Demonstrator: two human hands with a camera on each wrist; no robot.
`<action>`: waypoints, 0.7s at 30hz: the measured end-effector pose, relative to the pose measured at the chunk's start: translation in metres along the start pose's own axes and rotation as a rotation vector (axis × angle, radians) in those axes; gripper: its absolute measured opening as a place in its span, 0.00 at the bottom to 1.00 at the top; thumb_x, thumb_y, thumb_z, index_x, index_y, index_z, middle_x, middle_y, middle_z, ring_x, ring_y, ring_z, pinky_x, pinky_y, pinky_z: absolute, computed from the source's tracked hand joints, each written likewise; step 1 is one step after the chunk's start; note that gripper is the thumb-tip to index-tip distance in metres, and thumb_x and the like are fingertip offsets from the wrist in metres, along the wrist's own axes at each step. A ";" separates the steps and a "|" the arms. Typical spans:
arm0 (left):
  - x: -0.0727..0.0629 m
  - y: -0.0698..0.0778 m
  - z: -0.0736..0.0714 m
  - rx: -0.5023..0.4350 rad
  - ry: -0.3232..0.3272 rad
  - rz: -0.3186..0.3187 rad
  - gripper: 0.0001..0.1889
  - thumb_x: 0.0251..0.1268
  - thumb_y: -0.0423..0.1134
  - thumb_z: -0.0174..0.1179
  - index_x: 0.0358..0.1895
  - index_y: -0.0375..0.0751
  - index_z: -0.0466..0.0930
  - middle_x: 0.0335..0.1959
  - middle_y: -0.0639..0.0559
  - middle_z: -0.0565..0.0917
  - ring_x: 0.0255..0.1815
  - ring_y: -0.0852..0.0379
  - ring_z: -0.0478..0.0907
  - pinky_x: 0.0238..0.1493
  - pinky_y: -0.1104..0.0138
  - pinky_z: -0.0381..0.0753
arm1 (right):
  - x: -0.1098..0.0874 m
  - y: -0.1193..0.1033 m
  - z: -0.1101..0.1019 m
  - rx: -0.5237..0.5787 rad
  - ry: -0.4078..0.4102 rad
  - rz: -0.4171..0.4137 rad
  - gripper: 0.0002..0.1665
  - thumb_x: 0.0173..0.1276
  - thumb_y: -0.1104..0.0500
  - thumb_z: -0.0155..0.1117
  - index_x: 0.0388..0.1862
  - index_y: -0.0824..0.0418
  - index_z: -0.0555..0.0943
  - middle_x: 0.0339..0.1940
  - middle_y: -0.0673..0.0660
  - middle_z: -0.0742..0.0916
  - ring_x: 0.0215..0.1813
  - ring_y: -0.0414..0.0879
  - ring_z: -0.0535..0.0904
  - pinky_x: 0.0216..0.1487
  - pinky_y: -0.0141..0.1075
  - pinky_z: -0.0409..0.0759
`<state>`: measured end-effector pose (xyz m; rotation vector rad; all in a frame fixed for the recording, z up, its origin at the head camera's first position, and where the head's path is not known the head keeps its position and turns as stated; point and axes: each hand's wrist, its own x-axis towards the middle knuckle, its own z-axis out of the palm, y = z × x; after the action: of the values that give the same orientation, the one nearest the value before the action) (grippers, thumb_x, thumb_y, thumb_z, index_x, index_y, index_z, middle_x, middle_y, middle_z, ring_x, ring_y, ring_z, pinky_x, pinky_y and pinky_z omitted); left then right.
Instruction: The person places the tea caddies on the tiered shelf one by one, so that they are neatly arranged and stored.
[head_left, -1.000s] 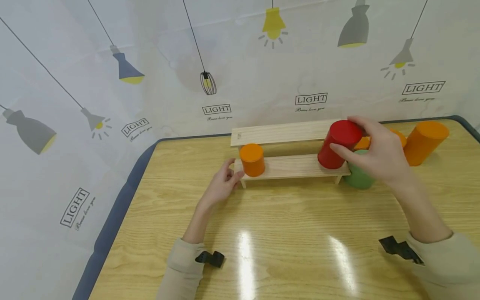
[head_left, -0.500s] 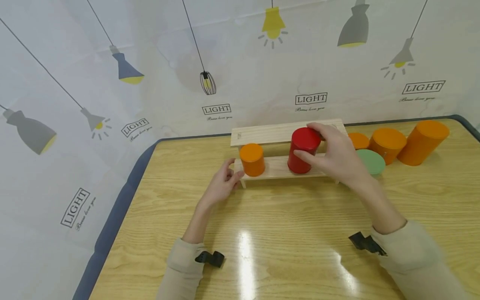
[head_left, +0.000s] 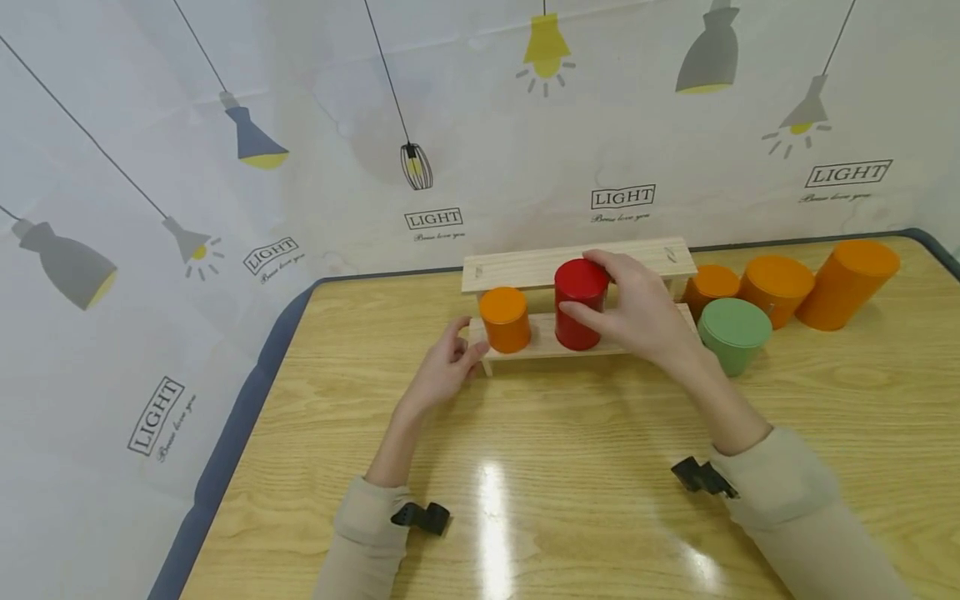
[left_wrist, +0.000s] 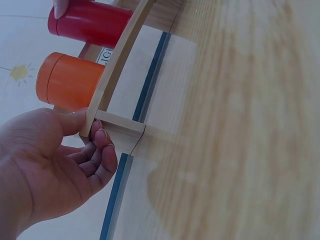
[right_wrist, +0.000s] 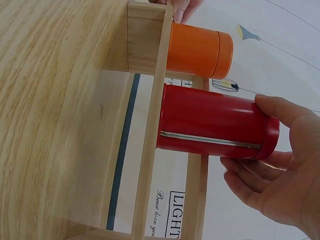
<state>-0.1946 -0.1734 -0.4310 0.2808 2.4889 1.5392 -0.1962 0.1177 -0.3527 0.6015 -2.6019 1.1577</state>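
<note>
Wood-grain table (head_left: 585, 500); lamp-print backdrop (head_left: 472, 100) | two-tier wooden rack (head_left: 517, 270) ×1, finger-pinched at 9 o'clock, left hand (head_left: 442, 367) | orange canisters (head_left: 505, 323) ×4; green canister (head_left: 737, 332) ×1; red canister (head_left: 576, 308) ×1, finger-pinched, right hand (head_left: 647, 315)

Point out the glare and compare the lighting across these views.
Head view: brightest, with one long white streak of glare and a fainter patch on the wooden table; left wrist view: dimmer, colours muted, the wooden table's grain soft; right wrist view: also dim, the pale line along the red can looking more like a seam than glare.
</note>
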 end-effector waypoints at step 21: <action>-0.001 0.000 0.000 0.001 -0.009 0.017 0.34 0.80 0.48 0.53 0.79 0.36 0.52 0.28 0.42 0.75 0.25 0.54 0.68 0.33 0.61 0.70 | -0.014 0.004 -0.016 -0.013 -0.064 0.081 0.48 0.64 0.47 0.76 0.76 0.64 0.65 0.65 0.64 0.78 0.61 0.60 0.75 0.59 0.57 0.75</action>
<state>-0.1937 -0.1736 -0.4314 0.3086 2.4868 1.5403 -0.1850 0.1360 -0.3493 0.5435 -2.7082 1.1632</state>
